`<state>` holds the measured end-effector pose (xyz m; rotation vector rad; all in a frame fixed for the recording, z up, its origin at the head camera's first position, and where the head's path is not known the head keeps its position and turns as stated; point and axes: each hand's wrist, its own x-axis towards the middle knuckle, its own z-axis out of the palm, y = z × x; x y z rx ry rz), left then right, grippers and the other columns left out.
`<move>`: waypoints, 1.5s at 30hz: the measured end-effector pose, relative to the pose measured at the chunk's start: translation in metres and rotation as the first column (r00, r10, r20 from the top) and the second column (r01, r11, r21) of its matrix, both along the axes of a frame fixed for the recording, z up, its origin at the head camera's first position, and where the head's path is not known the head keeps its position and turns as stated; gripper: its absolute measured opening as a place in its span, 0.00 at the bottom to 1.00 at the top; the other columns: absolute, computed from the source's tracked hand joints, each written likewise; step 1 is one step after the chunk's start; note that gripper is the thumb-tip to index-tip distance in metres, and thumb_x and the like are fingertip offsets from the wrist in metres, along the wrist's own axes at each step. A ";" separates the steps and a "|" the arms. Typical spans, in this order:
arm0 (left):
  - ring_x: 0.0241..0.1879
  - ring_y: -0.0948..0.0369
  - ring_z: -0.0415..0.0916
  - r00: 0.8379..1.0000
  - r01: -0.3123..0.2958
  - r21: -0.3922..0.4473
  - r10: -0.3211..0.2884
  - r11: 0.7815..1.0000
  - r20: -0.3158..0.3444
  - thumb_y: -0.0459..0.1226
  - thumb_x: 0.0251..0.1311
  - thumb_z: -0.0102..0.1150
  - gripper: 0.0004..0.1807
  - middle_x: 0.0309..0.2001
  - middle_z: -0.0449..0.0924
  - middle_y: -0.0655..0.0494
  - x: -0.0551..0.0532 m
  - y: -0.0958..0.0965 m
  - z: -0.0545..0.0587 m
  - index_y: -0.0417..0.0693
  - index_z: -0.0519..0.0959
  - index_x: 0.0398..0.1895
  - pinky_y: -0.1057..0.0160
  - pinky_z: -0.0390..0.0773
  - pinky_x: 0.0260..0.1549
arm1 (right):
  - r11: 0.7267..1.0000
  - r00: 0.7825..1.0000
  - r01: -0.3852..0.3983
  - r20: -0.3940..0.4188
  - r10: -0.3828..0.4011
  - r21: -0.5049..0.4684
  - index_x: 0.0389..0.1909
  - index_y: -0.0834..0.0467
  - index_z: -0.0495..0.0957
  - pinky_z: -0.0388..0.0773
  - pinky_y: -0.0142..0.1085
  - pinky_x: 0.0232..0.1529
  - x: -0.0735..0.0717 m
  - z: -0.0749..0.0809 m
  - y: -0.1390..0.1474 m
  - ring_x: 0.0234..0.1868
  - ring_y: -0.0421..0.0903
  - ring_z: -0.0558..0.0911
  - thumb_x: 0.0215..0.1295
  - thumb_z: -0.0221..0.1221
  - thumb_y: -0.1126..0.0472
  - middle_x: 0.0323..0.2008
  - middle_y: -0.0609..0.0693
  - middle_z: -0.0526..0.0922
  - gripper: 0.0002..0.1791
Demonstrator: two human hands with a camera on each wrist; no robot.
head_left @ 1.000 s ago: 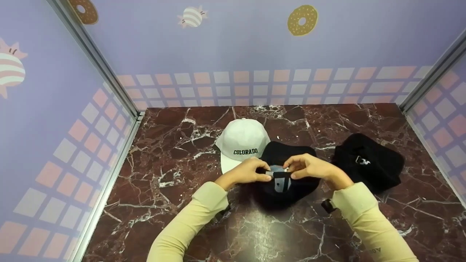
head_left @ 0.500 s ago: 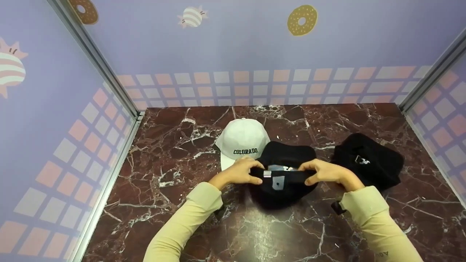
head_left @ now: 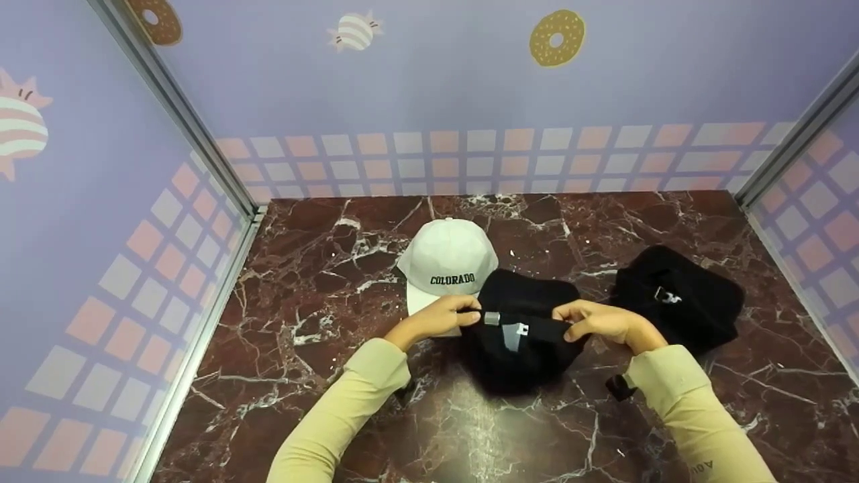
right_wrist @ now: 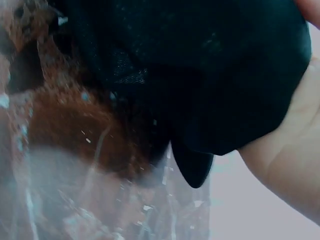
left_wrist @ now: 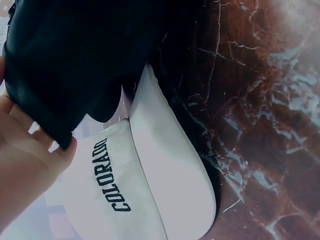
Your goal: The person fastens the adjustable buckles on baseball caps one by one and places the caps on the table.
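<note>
Both hands hold a black cap [head_left: 520,365] near the middle of the marble surface. A back strap with a silver buckle [head_left: 492,318] faces up, along with a grey patch and a small white mark. At its left edge my left hand [head_left: 436,317] pinches the fabric. The right hand [head_left: 602,323] grips the opposite edge between thumb and fingers. Behind and left of it sits a white cap [head_left: 448,249] lettered COLORADO, its brim partly hidden by the left hand and black cap. In the right wrist view dark fabric [right_wrist: 190,75] covers much of the work.
At the right lies another black cloth item [head_left: 708,295], apparently a cap, with a buckle and white emblem. Patterned purple walls [head_left: 443,80] enclose the dark red marble surface [head_left: 322,268] at the back and sides.
Both hands have moved apart from the strap's middle to the cap's two sides. The cap has tilted, and its far part has come slightly nearer. The other caps have not moved.
</note>
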<state>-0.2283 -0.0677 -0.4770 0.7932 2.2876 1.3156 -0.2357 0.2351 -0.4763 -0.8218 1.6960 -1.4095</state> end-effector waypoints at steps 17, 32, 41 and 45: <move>0.25 0.70 0.64 0.949 -0.086 0.314 -0.017 0.946 0.314 0.28 0.61 0.39 0.06 0.23 0.66 0.65 0.015 0.002 0.024 0.39 0.68 0.28 0.73 0.64 0.29 | 0.929 0.930 0.075 0.363 0.067 -0.364 0.43 0.58 0.69 0.77 0.30 0.34 -0.003 -0.004 0.002 0.36 0.41 0.81 0.56 0.37 0.77 0.37 0.48 0.79 0.19; 0.23 0.70 0.69 0.880 -0.248 0.559 -0.057 0.791 0.472 0.32 0.61 0.39 0.10 0.22 0.71 0.64 0.010 0.000 0.021 0.49 0.70 0.25 0.73 0.69 0.25 | 0.766 0.915 -0.002 0.308 0.260 -0.643 0.60 0.68 0.53 0.77 0.38 0.41 -0.013 0.013 0.015 0.45 0.52 0.79 0.60 0.40 0.75 0.49 0.62 0.76 0.25; 0.21 0.69 0.70 0.795 -0.473 0.527 0.085 0.706 0.600 0.34 0.65 0.36 0.13 0.21 0.71 0.62 0.005 0.003 0.025 0.48 0.69 0.24 0.74 0.70 0.23 | 0.768 0.960 0.022 0.229 0.162 -0.640 0.61 0.68 0.51 0.75 0.38 0.45 -0.012 0.017 0.019 0.48 0.52 0.75 0.55 0.41 0.78 0.51 0.61 0.71 0.30; 0.19 0.70 0.70 0.767 -0.509 0.499 0.106 0.701 0.633 0.35 0.66 0.36 0.13 0.20 0.72 0.62 0.004 0.007 0.030 0.48 0.68 0.24 0.74 0.70 0.21 | 0.772 0.964 0.063 0.238 0.116 -0.633 0.61 0.67 0.53 0.76 0.37 0.43 -0.011 0.018 0.019 0.47 0.50 0.76 0.51 0.36 0.83 0.51 0.60 0.71 0.32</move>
